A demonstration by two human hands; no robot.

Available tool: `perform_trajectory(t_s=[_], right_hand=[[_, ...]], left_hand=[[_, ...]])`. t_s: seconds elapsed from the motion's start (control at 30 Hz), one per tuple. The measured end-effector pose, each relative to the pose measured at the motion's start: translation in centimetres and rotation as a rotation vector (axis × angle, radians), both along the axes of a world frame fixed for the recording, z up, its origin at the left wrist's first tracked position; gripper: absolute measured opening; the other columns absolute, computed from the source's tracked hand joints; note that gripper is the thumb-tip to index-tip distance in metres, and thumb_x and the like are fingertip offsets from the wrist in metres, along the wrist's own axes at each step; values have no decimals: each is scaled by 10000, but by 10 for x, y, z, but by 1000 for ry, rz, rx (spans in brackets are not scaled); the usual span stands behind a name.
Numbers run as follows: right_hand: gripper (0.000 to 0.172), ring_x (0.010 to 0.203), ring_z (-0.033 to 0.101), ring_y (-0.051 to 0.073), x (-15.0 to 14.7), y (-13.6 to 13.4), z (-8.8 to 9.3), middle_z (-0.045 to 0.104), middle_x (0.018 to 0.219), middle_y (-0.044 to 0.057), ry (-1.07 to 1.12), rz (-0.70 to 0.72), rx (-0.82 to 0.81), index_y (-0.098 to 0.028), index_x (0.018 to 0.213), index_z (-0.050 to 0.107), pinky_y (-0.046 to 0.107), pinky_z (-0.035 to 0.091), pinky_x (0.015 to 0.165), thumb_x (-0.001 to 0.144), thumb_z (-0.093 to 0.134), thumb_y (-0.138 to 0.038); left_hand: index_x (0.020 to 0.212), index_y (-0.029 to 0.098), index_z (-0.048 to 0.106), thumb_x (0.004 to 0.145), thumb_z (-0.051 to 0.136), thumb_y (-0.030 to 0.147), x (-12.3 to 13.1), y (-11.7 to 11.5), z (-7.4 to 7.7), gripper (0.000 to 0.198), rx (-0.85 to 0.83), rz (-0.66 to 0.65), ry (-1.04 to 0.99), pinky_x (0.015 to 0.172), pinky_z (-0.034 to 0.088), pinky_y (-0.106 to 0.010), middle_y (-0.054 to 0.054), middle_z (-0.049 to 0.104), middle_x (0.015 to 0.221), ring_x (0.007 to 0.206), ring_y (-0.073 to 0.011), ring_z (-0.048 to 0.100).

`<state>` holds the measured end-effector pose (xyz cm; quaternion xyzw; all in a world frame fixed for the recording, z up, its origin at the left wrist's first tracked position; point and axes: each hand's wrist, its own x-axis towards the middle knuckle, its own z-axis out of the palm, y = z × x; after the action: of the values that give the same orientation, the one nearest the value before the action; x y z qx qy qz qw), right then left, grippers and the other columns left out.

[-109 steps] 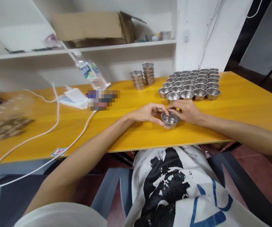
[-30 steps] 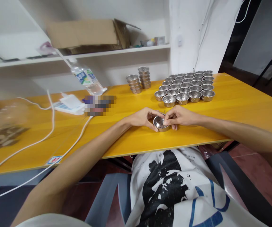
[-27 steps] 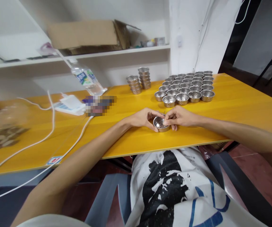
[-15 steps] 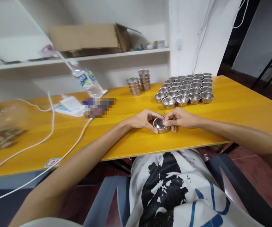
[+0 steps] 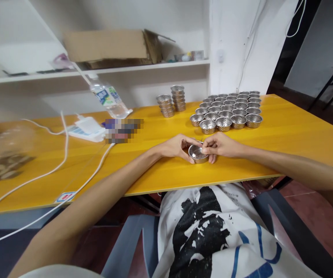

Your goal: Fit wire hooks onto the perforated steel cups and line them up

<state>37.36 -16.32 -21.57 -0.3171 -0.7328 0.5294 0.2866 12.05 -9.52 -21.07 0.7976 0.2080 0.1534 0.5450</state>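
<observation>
A small round metal cup with holes in its base [image 5: 197, 153] stands upright on the yellow table [image 5: 155, 175]. My left hand [image 5: 177, 146] curves round its left side, thumb at the near edge and fingers at the far edge. At the cup's right rim, my right hand [image 5: 221, 145] is closed in a pinch, fingertips over the opening. Whatever those fingertips may hold is too small to make out. Just beyond my hands sit rows of similar perforated metal cups [image 5: 223, 123].
Two stacks of cups [image 5: 165, 106] rise near the back. To the left are a plastic bottle [image 5: 111, 98], a white power strip [image 5: 87, 129], white cables [image 5: 98, 166] and a clear bag of pale pieces [image 5: 2, 166]. A cardboard box [image 5: 108, 46] rests on the shelf.
The camera view has shifted very slightly. Both hands stay at the same cup, with hardly any visible movement of the fingers.
</observation>
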Motion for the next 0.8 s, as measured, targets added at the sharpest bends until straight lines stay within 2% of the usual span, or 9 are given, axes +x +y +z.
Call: perform_trajectory(t_s=[0.2, 0.3, 0.53, 0.67, 0.8], right_hand=[[543, 626, 786, 153, 5, -2, 2, 775, 720, 21, 25, 37, 14, -167, 914, 663, 232, 663, 610, 816, 928, -631], [522, 628, 787, 156, 7, -4, 4, 780, 743, 19, 26, 46, 24, -174, 910, 642, 247, 670, 619, 826, 936, -597], [487, 579, 773, 177, 9, -7, 5, 781, 686, 39, -53, 2, 128, -184, 900, 665, 257, 645, 583, 838, 937, -584], [492, 584, 774, 188, 10, -7, 7, 791, 694, 39, -86, -10, 134, -199, 877, 676, 278, 647, 590, 826, 934, -615], [502, 614, 783, 190, 9, -5, 9, 794, 702, 47, -92, 9, 142, -197, 884, 666, 284, 654, 610, 851, 906, -637]], left_hand=[[1215, 189, 870, 565, 1092, 282, 1, 2, -2, 693, 17, -10, -14, 1113, 570, -455, -118, 848, 1203, 1124, -285, 783], [1211, 169, 869, 518, 1109, 297, 1, 0, -2, 744, 8, -7, -21, 1122, 564, -459, -124, 853, 1173, 1121, -295, 786], [1250, 160, 857, 510, 1113, 321, 4, 0, -6, 799, 7, -25, -57, 1119, 577, -439, -144, 842, 1236, 1148, -296, 791], [1282, 162, 847, 496, 1119, 323, 4, 0, -6, 847, 24, -46, -52, 1118, 582, -433, -143, 847, 1222, 1135, -296, 796], [1231, 180, 865, 486, 1113, 361, 5, -1, -4, 806, 63, -28, -51, 1137, 577, -450, -121, 846, 1233, 1191, -316, 784]])
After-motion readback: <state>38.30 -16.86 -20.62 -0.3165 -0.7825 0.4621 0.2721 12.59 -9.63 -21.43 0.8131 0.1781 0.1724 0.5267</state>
